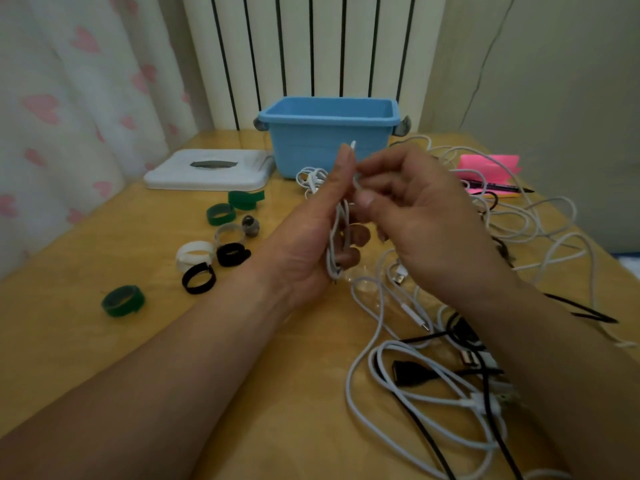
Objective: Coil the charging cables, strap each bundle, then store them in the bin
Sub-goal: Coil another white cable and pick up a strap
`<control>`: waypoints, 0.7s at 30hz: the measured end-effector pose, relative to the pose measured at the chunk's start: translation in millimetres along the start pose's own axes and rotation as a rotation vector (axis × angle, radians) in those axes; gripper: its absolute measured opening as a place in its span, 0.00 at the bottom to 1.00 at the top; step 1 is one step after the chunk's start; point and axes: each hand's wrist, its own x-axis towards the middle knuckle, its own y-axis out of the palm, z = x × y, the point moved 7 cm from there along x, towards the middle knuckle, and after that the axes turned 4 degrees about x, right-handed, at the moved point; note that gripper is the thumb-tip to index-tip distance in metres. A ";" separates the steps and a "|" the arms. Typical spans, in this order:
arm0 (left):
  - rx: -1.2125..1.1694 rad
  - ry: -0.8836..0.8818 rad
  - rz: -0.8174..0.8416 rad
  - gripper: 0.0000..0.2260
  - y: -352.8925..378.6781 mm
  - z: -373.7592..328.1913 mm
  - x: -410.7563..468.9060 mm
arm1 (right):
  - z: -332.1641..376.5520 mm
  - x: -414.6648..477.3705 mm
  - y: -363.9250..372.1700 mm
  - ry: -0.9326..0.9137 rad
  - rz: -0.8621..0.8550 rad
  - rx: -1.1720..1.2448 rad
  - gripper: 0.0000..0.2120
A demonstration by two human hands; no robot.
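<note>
white cable [334, 237] between left-hand fingers [349, 256]

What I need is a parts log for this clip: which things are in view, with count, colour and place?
blue bin: 1, blue, table's back centre
white lid: 1, white with dark oval, left of the bin
green straps: 3, green, table's left
grey straps: 2, grey, below two green ones
black straps: 2, black, left of the left hand
white strap: 1, white, beside the black straps
loose cables: tangle, count unclear, white and black, table's right
pink pad: 1, pink, back right
pen: 1, dark, before the pad
table: 1, yellow wood
white cable coil: 1, white, in the left hand
left hand: grips the coil
right hand: pinches the coil's top
</note>
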 end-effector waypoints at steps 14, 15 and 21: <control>-0.319 0.231 -0.325 0.05 -67.7 -43.5 -0.1 | -13.5 -3.3 -2.2 0.042 0.164 -0.807 0.09; -0.174 0.260 -0.356 0.07 -73.4 -49.5 -3.0 | -10.7 -3.2 -6.2 0.052 0.197 -0.919 0.08; 0.741 0.271 -0.289 0.03 -52.2 -51.8 -9.8 | 23.7 5.3 -51.0 -0.136 -0.103 -1.165 0.05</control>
